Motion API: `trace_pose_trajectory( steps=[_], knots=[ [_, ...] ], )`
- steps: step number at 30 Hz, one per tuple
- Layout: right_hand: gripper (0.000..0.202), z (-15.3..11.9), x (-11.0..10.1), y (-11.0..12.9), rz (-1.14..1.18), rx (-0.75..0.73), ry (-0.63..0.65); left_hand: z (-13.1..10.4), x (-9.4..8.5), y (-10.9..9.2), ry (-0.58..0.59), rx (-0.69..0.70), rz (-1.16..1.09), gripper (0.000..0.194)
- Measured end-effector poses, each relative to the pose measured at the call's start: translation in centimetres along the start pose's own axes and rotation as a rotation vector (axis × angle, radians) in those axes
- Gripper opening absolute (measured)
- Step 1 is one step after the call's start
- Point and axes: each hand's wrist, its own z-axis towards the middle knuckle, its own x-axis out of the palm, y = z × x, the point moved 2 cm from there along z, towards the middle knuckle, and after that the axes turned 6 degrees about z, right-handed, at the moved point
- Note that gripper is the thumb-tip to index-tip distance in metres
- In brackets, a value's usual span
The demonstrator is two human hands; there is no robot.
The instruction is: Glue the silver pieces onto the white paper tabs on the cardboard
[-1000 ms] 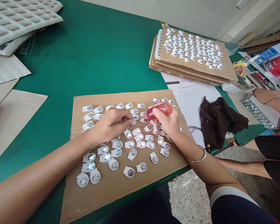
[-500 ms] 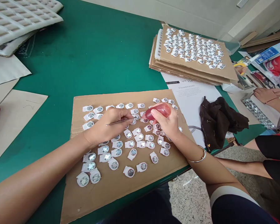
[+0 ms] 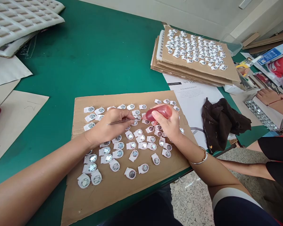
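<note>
A brown cardboard sheet (image 3: 122, 196) lies on the green table, carrying several small white tabbed pieces with round metallic centres (image 3: 143, 168). My left hand (image 3: 109, 127) is closed on thin metal tweezers (image 3: 119, 121), whose tips reach one of the pieces near the middle of the sheet. Facing it, my right hand (image 3: 166, 122) grips a red squeeze bottle (image 3: 159, 112), tilted with its nozzle pointing left, close to the tweezer tips. Whether the nozzle touches a piece is too small to tell.
Stacked cardboard (image 3: 231, 70) with similar pieces stands at the back right, above a white paper (image 3: 188, 94) and a dark cloth (image 3: 220, 121). White moulded trays (image 3: 25, 23) lie back left. Another person's hand (image 3: 267, 95) rests at far right.
The red bottle and my right hand have shifted very slightly left. My left hand and the tweezers are almost unmoved.
</note>
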Motion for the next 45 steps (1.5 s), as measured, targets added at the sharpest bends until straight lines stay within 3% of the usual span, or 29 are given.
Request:
trace_pose_trajectory(
  steps=[18, 25, 30, 34, 39, 45],
  knots=[
    [0.025, -0.2, 0.1, 0.1, 0.049, -0.006, 0.007, 0.0, -0.1, 0.0, 0.02, -0.044, -0.021, 0.018],
    [0.033, 1.2, -1.0, -1.0, 0.351, 0.127, -0.08, -0.2, -0.3, -0.5, 0.016, 0.004, 0.03, 0.02],
    [0.032, 2.4, -2.5, -1.1, 0.476, 0.166, -0.079, -0.3, -1.3, -0.8, -0.106, -0.01, 0.031, 0.019],
    [0.036, 2.8, -3.4, 0.0, 0.474, 0.181, -0.041, -0.2, -2.2, -0.8, -0.195, -0.023, 0.024, 0.021],
    [0.036, 3.9, -3.2, 2.8, 0.353, 0.142, 0.125, 0.5, -3.0, -1.7, -0.209, 0.028, 0.086, 0.02],
    [0.032, 5.8, -1.7, 4.5, 0.325, 0.024, 0.018, 0.7, -1.8, -2.2, -0.2, -0.011, 0.095, 0.019]
  ],
)
